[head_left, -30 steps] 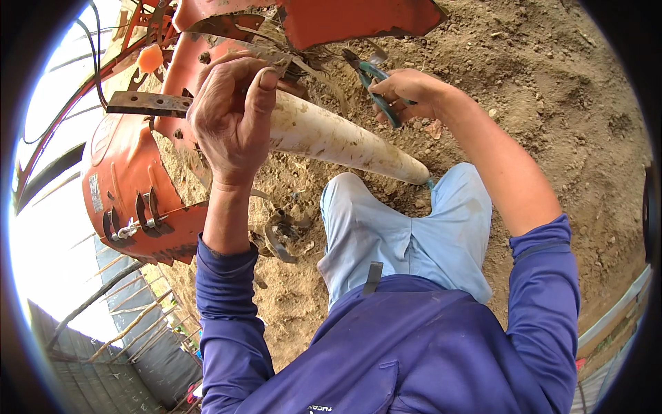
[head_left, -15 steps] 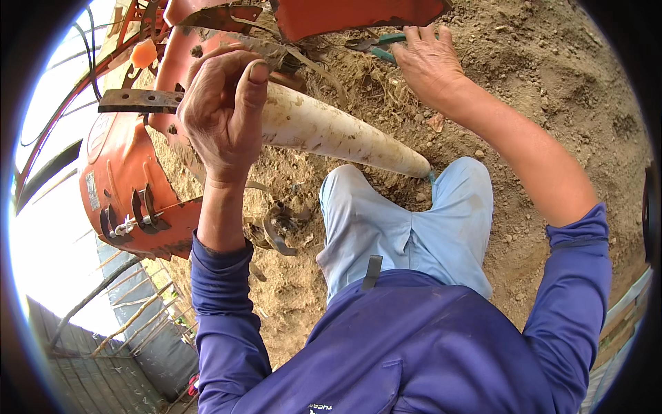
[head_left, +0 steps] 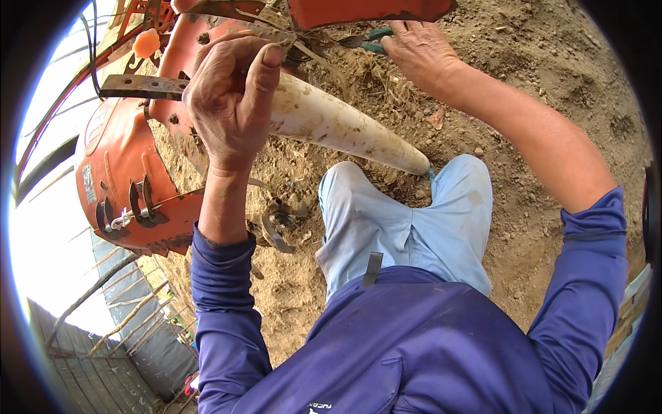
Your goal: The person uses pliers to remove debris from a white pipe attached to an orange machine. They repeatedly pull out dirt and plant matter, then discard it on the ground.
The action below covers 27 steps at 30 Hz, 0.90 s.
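Observation:
My left hand is closed in a fist around a flat rusty metal bar with holes, in front of the red machine. The bar's other end is hidden behind my fingers. Past that hand slants a dirty white pipe, running down toward my knees. My right hand reaches out at the top, its fingers round the green handles of pliers just below a red metal plate. The pliers' jaws point left and are partly lost against the soil.
A red machine guard with bolted metal brackets stands at the left. Curved metal tines lie low beside my left forearm. Loose soil with clods and dry roots surrounds my knees. An orange knob sits at the upper left.
My right hand has shifted slightly up and left with the pliers. My left hand sits slightly farther right in the picture, still gripping the bar.

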### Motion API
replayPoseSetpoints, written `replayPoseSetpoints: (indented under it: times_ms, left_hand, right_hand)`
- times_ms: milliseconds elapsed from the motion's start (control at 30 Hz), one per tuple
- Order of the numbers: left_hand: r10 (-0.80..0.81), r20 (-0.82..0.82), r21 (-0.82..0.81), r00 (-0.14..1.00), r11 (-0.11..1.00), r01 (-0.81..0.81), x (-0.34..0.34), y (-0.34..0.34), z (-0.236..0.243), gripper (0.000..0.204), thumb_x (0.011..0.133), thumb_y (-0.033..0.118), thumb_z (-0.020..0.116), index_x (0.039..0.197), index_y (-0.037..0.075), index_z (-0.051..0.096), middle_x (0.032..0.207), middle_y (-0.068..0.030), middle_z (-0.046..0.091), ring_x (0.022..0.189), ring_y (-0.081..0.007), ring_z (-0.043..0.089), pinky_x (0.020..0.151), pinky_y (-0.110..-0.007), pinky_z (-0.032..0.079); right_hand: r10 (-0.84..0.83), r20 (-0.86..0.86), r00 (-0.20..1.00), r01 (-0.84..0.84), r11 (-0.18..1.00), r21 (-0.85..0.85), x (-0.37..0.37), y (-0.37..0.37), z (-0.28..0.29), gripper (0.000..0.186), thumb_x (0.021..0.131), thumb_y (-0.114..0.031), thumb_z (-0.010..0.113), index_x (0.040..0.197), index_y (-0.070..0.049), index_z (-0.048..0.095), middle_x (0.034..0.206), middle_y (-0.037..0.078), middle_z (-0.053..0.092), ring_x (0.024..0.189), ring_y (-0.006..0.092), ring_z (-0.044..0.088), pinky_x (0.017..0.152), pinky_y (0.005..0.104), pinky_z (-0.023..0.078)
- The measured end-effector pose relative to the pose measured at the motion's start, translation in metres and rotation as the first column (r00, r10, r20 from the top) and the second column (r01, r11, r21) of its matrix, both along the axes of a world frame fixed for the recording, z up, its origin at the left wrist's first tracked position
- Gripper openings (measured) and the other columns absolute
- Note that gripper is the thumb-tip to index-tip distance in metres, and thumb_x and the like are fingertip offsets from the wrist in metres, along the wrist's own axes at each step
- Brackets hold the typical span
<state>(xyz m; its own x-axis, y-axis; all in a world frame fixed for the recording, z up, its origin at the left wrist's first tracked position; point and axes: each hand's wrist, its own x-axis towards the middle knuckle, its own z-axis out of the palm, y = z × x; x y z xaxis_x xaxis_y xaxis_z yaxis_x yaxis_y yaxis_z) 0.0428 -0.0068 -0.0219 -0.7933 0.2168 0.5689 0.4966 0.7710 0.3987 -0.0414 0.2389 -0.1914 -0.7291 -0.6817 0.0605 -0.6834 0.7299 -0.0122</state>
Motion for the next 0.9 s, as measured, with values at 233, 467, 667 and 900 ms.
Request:
replayPoseSetpoints:
  times_ms: [233,467,667,900]
  left_hand:
    - [0.007,0.047,0.024,0.999,1.0,-0.008,0.001,0.001,0.0,0.034,0.097,0.032,0.084,0.096,-0.002,0.078,0.097,-0.0129,0.077,0.098,-0.0234,0.072,0.085,-0.035,0.058]
    - [-0.001,0.032,0.014,0.999,1.0,0.0,0.0,0.0,0.0,0.032,0.096,0.029,0.085,0.096,-0.002,0.078,0.096,-0.0125,0.076,0.099,-0.0237,0.072,0.085,-0.035,0.058]
    - [-0.007,0.032,0.013,0.999,1.0,0.006,0.0,0.0,0.0,0.031,0.095,0.028,0.085,0.096,-0.002,0.077,0.095,-0.0118,0.077,0.101,-0.0258,0.073,0.089,-0.037,0.057]
    - [0.013,0.059,0.016,0.998,1.0,-0.014,0.002,0.005,0.004,0.031,0.096,0.029,0.085,0.095,0.0,0.078,0.096,-0.0103,0.078,0.102,-0.0241,0.072,0.09,-0.036,0.057]
  right_hand:
    - [-0.077,0.165,0.983,0.05,0.985,0.163,-0.004,-0.007,0.007,0.031,0.094,-0.013,0.071,0.125,-0.006,0.068,0.128,0.021,0.064,0.117,0.0351,0.07,0.094,0.0527,0.057]
    - [-0.05,0.436,0.899,0.0,0.993,0.114,-0.017,-0.013,0.013,0.018,0.099,-0.008,0.062,0.115,0.0,0.064,0.11,0.024,0.071,0.093,0.0358,0.076,0.083,0.048,0.063]
    - [0.217,0.578,0.787,-0.224,0.973,-0.06,-0.056,0.008,0.028,0.02,0.09,0.001,0.052,0.104,0.003,0.065,0.096,0.023,0.073,0.088,0.0352,0.075,0.078,0.0499,0.061]
    - [-0.09,0.607,0.79,0.044,0.995,0.092,-0.043,0.005,-0.005,0.03,0.107,-0.002,0.048,0.132,-0.004,0.065,0.089,0.008,0.065,0.069,0.015,0.061,0.051,0.0311,0.052]
